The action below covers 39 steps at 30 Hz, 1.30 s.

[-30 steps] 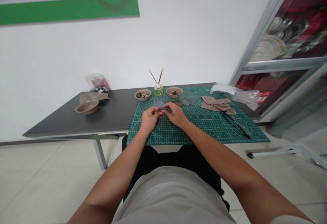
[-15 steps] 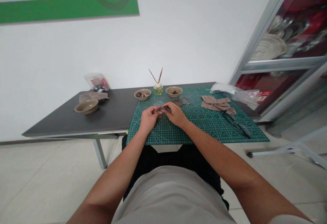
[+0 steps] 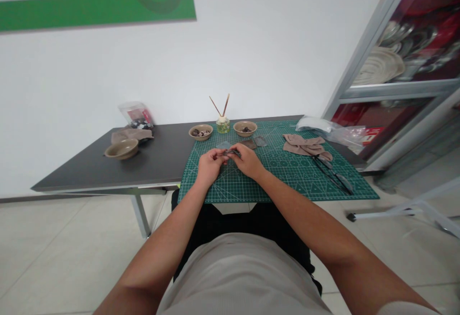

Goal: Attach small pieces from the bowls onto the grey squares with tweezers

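My left hand [image 3: 209,165] and my right hand [image 3: 247,160] meet over the green cutting mat [image 3: 276,176]. Both are closed, thumbs and fingers pinching a small dark grey piece [image 3: 232,152] between them. Fingers cover most of it, so its kind is unclear. Just behind the hands lie thin flat squares: a bluish one [image 3: 223,145], a brown one [image 3: 247,144] and a grey one [image 3: 260,141]. Beyond these stand a tan bowl [image 3: 194,137] with several dark and pale stone-like bits and a second tan bowl [image 3: 235,129] with a few dark bits.
A glass reed diffuser [image 3: 223,125] with two sticks stands between the bowls. Rightward lie a brown cloth [image 3: 300,145], black-framed glasses [image 3: 332,176] and a clear plastic bag [image 3: 341,134]. On the dark table's left are another bowl [image 3: 122,150], a cloth [image 3: 124,135] and a clear container [image 3: 134,113].
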{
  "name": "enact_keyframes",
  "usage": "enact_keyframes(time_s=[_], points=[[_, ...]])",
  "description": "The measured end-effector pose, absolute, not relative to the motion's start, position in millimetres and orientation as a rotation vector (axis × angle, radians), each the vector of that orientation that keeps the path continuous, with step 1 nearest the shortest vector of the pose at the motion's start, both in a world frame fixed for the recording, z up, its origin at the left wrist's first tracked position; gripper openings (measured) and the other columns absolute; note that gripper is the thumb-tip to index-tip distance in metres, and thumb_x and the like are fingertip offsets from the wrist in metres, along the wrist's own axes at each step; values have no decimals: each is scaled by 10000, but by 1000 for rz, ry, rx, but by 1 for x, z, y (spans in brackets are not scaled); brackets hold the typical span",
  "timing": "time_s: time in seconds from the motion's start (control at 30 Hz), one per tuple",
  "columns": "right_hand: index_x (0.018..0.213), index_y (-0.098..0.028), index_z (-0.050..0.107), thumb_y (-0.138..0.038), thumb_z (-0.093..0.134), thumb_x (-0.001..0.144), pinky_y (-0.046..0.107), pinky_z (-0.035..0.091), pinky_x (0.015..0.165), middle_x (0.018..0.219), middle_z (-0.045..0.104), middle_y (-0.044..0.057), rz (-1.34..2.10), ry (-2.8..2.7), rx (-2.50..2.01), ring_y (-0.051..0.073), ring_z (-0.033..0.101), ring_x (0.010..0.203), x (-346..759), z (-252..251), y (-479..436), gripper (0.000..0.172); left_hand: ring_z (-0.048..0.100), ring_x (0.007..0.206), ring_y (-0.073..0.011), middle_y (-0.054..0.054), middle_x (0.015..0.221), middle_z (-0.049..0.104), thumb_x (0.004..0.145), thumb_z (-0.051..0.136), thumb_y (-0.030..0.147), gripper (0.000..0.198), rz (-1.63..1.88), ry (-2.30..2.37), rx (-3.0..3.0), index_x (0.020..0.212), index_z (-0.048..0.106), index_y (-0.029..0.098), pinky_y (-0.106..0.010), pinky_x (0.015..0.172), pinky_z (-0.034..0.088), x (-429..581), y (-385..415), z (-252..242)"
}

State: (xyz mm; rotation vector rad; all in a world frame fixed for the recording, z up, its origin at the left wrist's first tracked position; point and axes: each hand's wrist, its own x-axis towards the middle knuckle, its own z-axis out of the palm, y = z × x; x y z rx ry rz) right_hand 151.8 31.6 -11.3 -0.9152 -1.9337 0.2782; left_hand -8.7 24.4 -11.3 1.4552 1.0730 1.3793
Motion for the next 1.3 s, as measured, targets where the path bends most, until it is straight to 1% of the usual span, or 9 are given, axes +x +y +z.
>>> enact_keyframes(time_s=[0.1,0.27,0.47,0.63,0.8,0.97,1.13,1.3], points=[[958,-195,584,-269,494,926,326,444,799,923,647,65,273,-1960,-916,203,599,879,151,-12,32,121,591,579,-127,-5,712,687,637,681,204,218,1401,1058,1455,851,697,163,-267,616,478,-8,23,-9],[913,-196,592,-259,492,927,328,444,769,878,648,57,265,-1970,-928,205,593,844,151,-10,30,119,585,566,-125,8,671,665,632,689,205,220,1411,1069,1472,848,695,166,-262,601,476,-9,23,-9],[952,-212,606,-265,510,922,321,452,808,929,645,51,286,-1946,-819,190,594,887,152,-7,26,114,597,573,-128,8,672,669,638,683,191,214,1393,1052,1475,850,696,167,-262,599,485,-10,25,-12],[914,-197,600,-279,538,909,316,454,769,874,642,50,260,-1940,-868,189,593,834,151,-7,27,104,600,580,-130,7,669,664,643,682,201,240,1401,1062,1485,879,696,163,-267,611,485,-11,23,-10],[963,-202,590,-262,495,927,327,451,803,924,643,60,259,-1963,-855,196,591,882,151,-8,28,118,594,576,-126,7,681,665,644,686,213,207,1395,1031,1465,845,684,164,-268,612,486,-10,23,-9],[948,-201,584,-277,508,922,324,454,791,896,638,59,254,-1962,-879,198,593,859,151,-8,28,111,593,587,-129,-2,708,671,640,696,229,239,1382,1000,1439,870,682,164,-276,622,485,-11,25,-11],[978,-205,582,-283,487,931,336,451,813,934,635,64,250,-1967,-876,203,587,891,150,-9,28,132,589,587,-129,-1,704,667,643,692,238,227,1387,998,1446,857,680,166,-283,632,489,-12,27,-13],[944,-194,583,-304,501,927,336,451,781,883,631,64,223,-1964,-912,206,584,848,150,-9,28,138,594,590,-127,-4,715,672,638,698,228,245,1393,982,1420,874,687,163,-280,628,496,-11,25,-11]])
